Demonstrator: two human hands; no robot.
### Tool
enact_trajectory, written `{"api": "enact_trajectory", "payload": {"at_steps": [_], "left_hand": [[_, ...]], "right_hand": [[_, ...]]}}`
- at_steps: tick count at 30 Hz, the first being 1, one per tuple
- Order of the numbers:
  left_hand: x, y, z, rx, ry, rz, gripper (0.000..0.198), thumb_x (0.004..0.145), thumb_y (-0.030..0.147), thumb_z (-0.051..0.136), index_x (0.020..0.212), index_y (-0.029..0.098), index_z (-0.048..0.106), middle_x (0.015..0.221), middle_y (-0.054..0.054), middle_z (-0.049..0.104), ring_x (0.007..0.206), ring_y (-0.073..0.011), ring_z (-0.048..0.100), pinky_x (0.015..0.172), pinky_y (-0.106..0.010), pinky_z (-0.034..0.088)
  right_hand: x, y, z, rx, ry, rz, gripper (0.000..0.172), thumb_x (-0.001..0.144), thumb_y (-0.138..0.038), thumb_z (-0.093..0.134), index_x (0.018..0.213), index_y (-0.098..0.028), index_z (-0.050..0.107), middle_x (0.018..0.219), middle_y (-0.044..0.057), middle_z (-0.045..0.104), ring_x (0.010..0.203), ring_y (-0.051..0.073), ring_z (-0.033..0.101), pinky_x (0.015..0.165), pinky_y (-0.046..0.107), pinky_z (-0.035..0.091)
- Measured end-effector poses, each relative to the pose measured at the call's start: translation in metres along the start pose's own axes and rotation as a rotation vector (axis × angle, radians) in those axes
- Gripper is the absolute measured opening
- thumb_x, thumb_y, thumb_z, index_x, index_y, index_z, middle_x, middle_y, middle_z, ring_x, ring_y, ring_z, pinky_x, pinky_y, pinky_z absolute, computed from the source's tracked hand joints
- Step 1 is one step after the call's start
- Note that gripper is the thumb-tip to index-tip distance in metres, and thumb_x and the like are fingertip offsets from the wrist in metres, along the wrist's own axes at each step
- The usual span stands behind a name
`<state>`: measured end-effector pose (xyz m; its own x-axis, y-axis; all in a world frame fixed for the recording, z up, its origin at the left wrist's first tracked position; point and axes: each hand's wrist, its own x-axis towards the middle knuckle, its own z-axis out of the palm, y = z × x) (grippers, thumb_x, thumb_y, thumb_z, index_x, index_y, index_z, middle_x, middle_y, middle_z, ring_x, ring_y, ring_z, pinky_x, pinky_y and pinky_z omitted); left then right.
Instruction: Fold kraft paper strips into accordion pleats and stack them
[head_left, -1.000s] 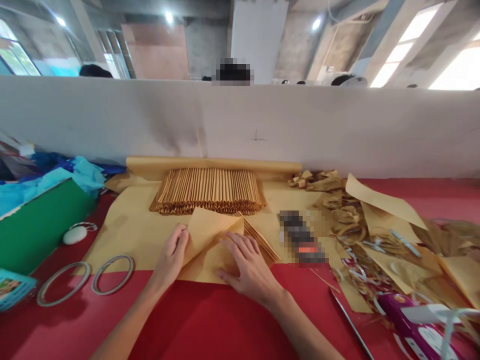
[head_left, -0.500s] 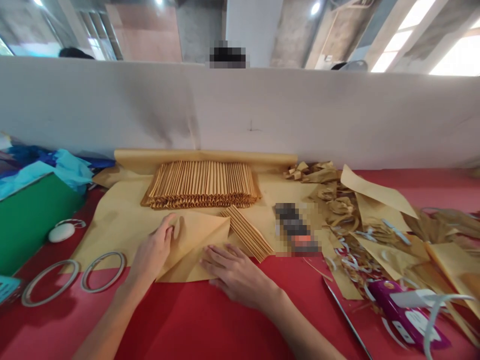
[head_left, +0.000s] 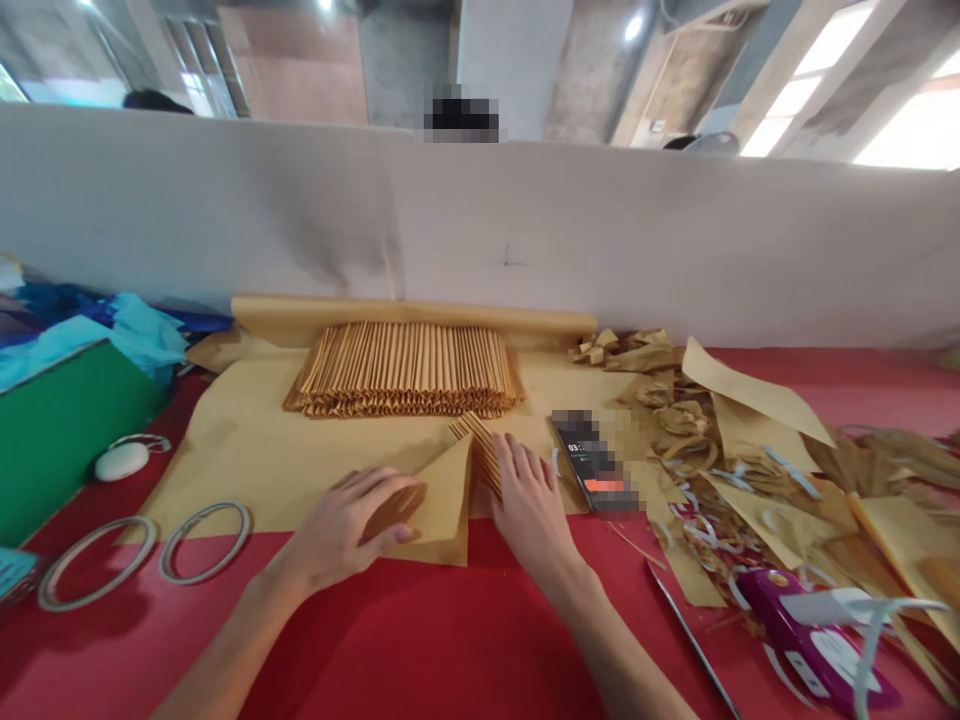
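Observation:
A loose sheet of brown kraft paper [head_left: 442, 500] is bent over toward the front, its right edge raised. My left hand [head_left: 352, 525] grips its left part, the thumb in front and the fingers behind. My right hand [head_left: 529, 495] rests just right of the sheet with its fingers stretched out, partly covering a small pleated paper piece [head_left: 486, 440]. Whether its fingertips press on the pleats or only touch them I cannot tell. Behind both hands stands a long row of pleated brown paper [head_left: 409, 365] on a large kraft sheet [head_left: 232, 430].
A phone [head_left: 592, 465] lies right of my right hand. Paper scraps [head_left: 682, 415], a metal blade or ruler [head_left: 690, 625] and a purple device [head_left: 810, 635] with a white cord are further right. At left are two tape rings [head_left: 204, 543] and a green board [head_left: 75, 430]. A white partition [head_left: 465, 220] closes the back.
My left hand has moved right and nearer, bending the paper sheet over. My right hand has left the sheet and shifted right and away onto the pleated piece.

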<state>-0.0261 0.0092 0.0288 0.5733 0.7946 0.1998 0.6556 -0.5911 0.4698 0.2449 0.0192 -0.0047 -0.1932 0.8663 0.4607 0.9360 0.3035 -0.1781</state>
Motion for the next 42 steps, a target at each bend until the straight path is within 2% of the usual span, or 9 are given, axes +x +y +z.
{"api": "enact_trajectory", "payload": {"at_steps": [7,12,18,22,25,28,34,37,42], "left_hand": [[-0.001,0.002,0.007,0.043,-0.146,0.002,0.085,0.08,0.068,0.068,0.15,0.028,0.042,0.153,-0.013,0.045,0.137,-0.0338,0.046,0.112,-0.047,0.039],[0.0,0.0,0.013,0.03,-0.137,0.007,0.047,0.099,0.045,0.052,0.144,0.031,0.051,0.146,-0.007,0.056,0.134,-0.0264,0.051,0.112,-0.044,0.038],[0.004,0.001,0.021,-0.303,0.056,-0.167,0.034,0.105,0.036,0.039,0.127,0.024,0.061,0.119,-0.007,0.071,0.112,-0.0222,0.066,0.097,-0.036,0.052],[0.006,0.0,0.03,-0.493,0.287,-0.281,0.055,0.099,0.039,0.052,0.148,0.021,0.035,0.139,-0.014,0.058,0.125,-0.0261,0.059,0.104,-0.04,0.05],[0.005,0.002,0.037,-0.531,0.349,-0.281,0.068,0.099,0.036,0.051,0.156,0.023,0.015,0.149,-0.016,0.046,0.134,-0.0257,0.052,0.107,-0.04,0.049],[0.004,0.007,0.041,-0.437,0.318,-0.241,0.055,0.101,0.027,0.045,0.152,0.025,0.027,0.15,-0.013,0.045,0.14,-0.0246,0.044,0.113,-0.04,0.043],[0.001,0.006,0.044,-0.158,0.214,-0.248,0.049,0.096,0.021,0.052,0.144,0.027,0.044,0.144,-0.01,0.049,0.14,-0.0251,0.043,0.111,-0.041,0.044],[0.0,0.006,0.043,0.057,0.193,-0.239,0.053,0.094,0.032,0.061,0.145,0.031,0.047,0.156,-0.011,0.035,0.148,-0.0342,0.027,0.112,-0.053,0.04],[-0.001,0.009,0.037,0.353,0.233,-0.216,0.058,0.089,0.048,0.067,0.143,0.032,0.054,0.169,-0.009,0.005,0.15,-0.05,0.0,0.113,-0.072,0.019]], "right_hand": [[0.005,0.031,-0.017,0.065,0.032,0.199,0.039,0.096,-0.016,0.042,0.133,-0.015,0.055,0.111,0.017,0.072,0.1,0.031,0.068,0.084,0.046,0.051],[0.053,0.022,-0.06,0.187,0.438,0.207,0.037,0.102,-0.03,0.042,0.137,-0.021,0.053,0.124,0.013,0.069,0.11,0.026,0.067,0.092,0.041,0.051],[0.119,-0.006,-0.078,0.098,0.246,0.077,0.056,0.098,-0.034,0.053,0.149,-0.017,0.039,0.144,0.02,0.054,0.132,0.037,0.052,0.108,0.063,0.036],[0.068,-0.031,-0.069,0.301,0.244,-0.151,0.051,0.101,-0.027,0.049,0.15,-0.023,0.037,0.144,0.013,0.055,0.136,0.027,0.048,0.11,0.05,0.042],[0.012,-0.045,-0.053,0.41,-0.021,-0.493,0.049,0.098,-0.023,0.054,0.146,-0.024,0.043,0.136,0.009,0.063,0.129,0.022,0.054,0.11,0.042,0.043],[-0.021,-0.047,-0.036,0.369,-0.26,-0.56,0.064,0.093,-0.045,0.064,0.149,-0.021,0.041,0.143,0.01,0.058,0.134,0.027,0.051,0.112,0.046,0.042],[-0.024,-0.035,-0.026,0.182,-0.199,-0.495,0.073,0.091,-0.038,0.067,0.154,-0.022,0.035,0.153,0.016,0.046,0.137,0.034,0.047,0.109,0.054,0.043],[-0.021,-0.032,-0.027,0.136,-0.114,-0.526,0.059,0.096,-0.023,0.058,0.152,-0.023,0.04,0.157,0.014,0.041,0.143,0.031,0.04,0.116,0.057,0.034],[-0.017,-0.024,-0.02,0.173,-0.126,-0.655,0.038,0.1,-0.016,0.049,0.136,-0.021,0.057,0.142,0.012,0.059,0.139,0.024,0.047,0.114,0.049,0.04]]}}
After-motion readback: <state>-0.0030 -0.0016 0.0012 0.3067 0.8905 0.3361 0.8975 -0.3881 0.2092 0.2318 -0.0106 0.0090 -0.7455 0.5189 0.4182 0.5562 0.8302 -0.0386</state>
